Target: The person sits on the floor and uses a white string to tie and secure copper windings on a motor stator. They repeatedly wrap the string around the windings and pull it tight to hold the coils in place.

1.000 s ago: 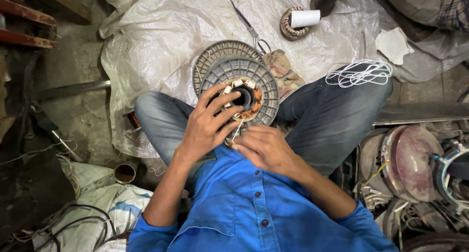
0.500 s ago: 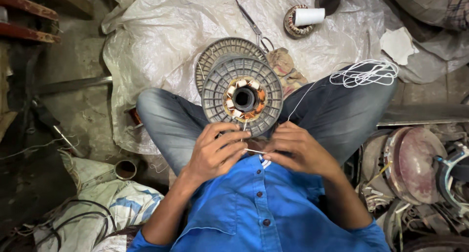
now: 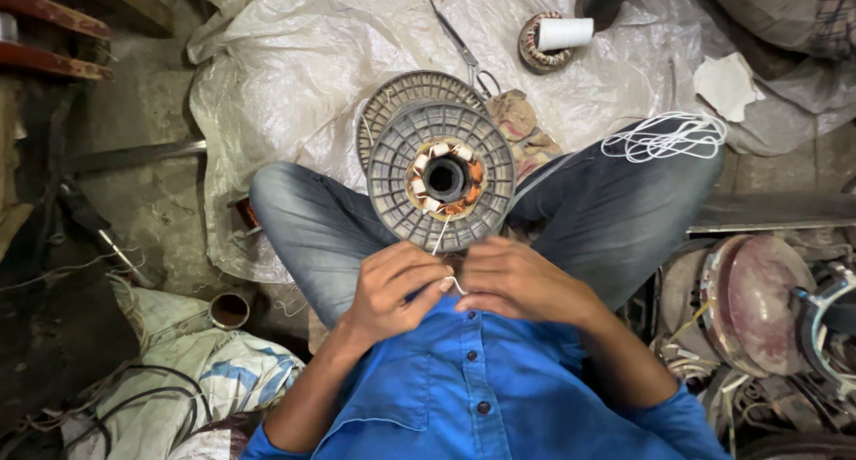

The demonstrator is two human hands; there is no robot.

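Both hands, left hand [image 3: 392,286] and right hand [image 3: 517,280], pinch one white cord [image 3: 443,262] running from one fan stator [image 3: 443,176] on the lap; one pair of scissors [image 3: 465,46] lies beyond.

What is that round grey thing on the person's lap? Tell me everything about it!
The round grey disc looks like ribbed metal, with a dark hole ringed by copper-coloured coils wrapped in white. It rests tilted across the legs, over a second disc. A thin white string runs from it to both hands, left hand and right hand.
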